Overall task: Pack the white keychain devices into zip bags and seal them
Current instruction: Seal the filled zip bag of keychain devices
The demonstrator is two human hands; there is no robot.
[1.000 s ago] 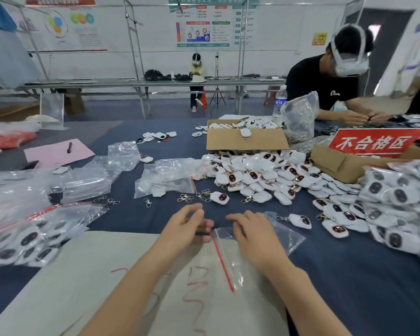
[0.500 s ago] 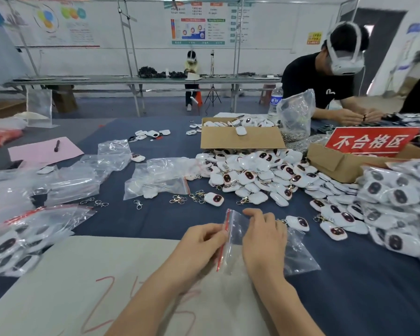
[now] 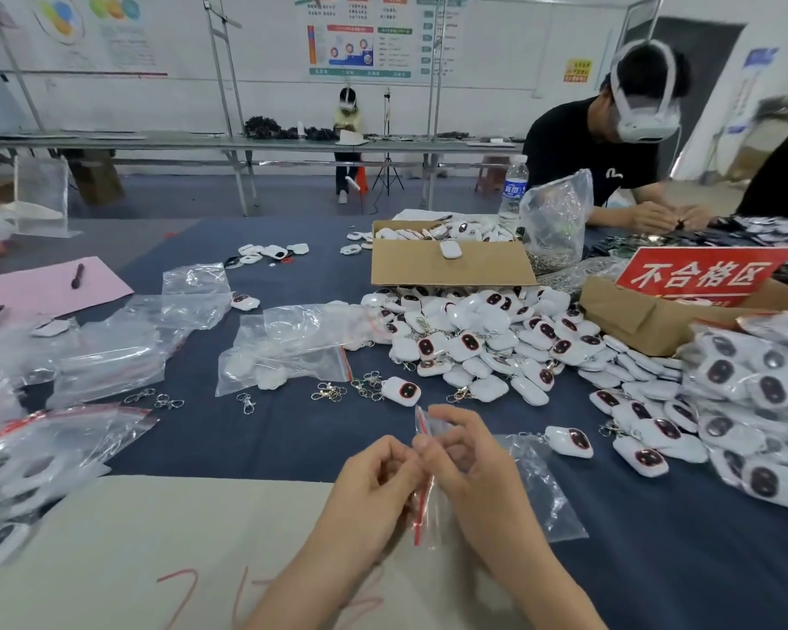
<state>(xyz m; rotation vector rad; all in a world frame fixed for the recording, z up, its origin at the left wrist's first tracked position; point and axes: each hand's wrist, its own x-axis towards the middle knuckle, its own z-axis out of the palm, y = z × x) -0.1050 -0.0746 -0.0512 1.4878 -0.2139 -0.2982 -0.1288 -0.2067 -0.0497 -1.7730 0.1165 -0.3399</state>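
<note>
A clear zip bag point(image 3: 540, 488) with a red seal strip is held upright between both hands near the table's front. My left hand point(image 3: 374, 484) pinches the bag's red edge from the left, and my right hand point(image 3: 469, 470) pinches the same edge from the right, its fingers curled over the top. The bag looks empty. A big heap of white keychain devices point(image 3: 474, 338) with dark oval windows lies just beyond. One loose device point(image 3: 568, 441) lies right of the bag, another point(image 3: 401, 391) just ahead of my hands.
Filled bags point(image 3: 756, 402) pile up at the right, more point(image 3: 14, 484) at the left. Empty bags point(image 3: 287, 347) and loose metal clasps point(image 3: 328, 392) lie ahead. Cardboard boxes point(image 3: 451, 266), a red sign point(image 3: 701, 275), a pink sheet point(image 3: 42, 288). A person works across the table.
The bag has been lifted off the table and turned upright. Both hands have closed in on its red seal edge, and the view has shifted slightly toward the heap.
</note>
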